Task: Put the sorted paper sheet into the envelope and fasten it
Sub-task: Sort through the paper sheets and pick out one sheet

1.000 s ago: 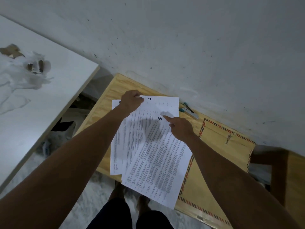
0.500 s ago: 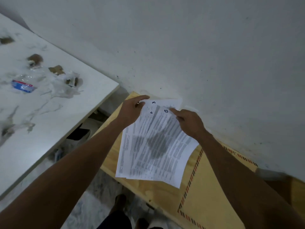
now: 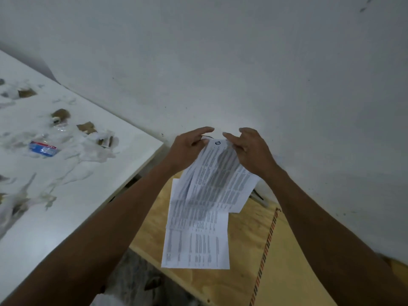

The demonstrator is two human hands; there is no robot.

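Observation:
Several printed paper sheets (image 3: 205, 208) hang upright in the air above the wooden table (image 3: 242, 235), fanned out, the front one marked with a circled 1 at its top. My left hand (image 3: 187, 149) pinches their top left corner. My right hand (image 3: 249, 151) holds the top right edge with thumb and fingers curled over it. The brown envelope (image 3: 293, 268), edged with a red and black striped border, lies flat on the table at the lower right, partly behind my right forearm.
A white marble-look counter (image 3: 66, 173) stands to the left with scraps of paper, plastic wrap and a blue packet (image 3: 43, 149) on it. A white wall rises directly behind the table. Pens (image 3: 258, 197) lie by the wall, mostly hidden behind the sheets.
Both hands have lifted the sheets off the table and raised them upright toward the wall. The sheets now hang fanned, and the view has tilted upward.

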